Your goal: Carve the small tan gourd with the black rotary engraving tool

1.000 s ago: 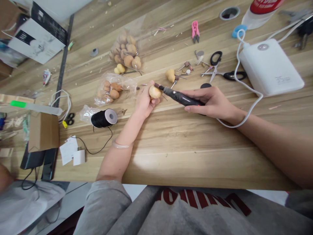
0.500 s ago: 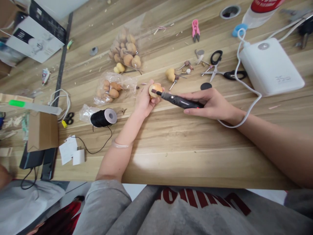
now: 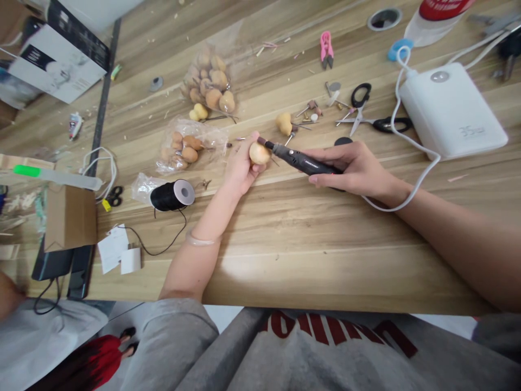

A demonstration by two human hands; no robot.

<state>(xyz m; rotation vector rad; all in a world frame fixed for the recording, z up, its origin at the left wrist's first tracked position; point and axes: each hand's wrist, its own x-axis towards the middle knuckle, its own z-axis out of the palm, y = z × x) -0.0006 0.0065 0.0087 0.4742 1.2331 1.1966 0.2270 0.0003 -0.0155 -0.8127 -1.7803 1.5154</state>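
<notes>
Pinched in my left hand (image 3: 241, 167) is a small pale gourd (image 3: 259, 153), held over the wooden table. My right hand (image 3: 356, 171) grips a black rotary tool (image 3: 307, 162) that points left. Its brown grinding bit (image 3: 262, 141) is at the upper right edge of the gourd; whether they touch I cannot tell. A yellow gourd (image 3: 284, 124) lies just beyond, beside loose grinding bits (image 3: 312, 107). Left of my left hand are a plastic bag of brown gourds (image 3: 189, 149) and, farther back, a fuller bag (image 3: 211, 81).
Black scissors (image 3: 358, 111), pink clippers (image 3: 326, 49) and a white power bank (image 3: 451, 111) with a cable lie right and back. A black thread spool (image 3: 173, 195), white adapter (image 3: 131, 260) and cardboard box (image 3: 70, 217) are at left. Another person's sleeve (image 3: 49, 336) shows at lower left.
The tool's bit has moved up off the gourd's face to its upper edge, and my right hand has shifted slightly. At lower left, the red clothing shows more.
</notes>
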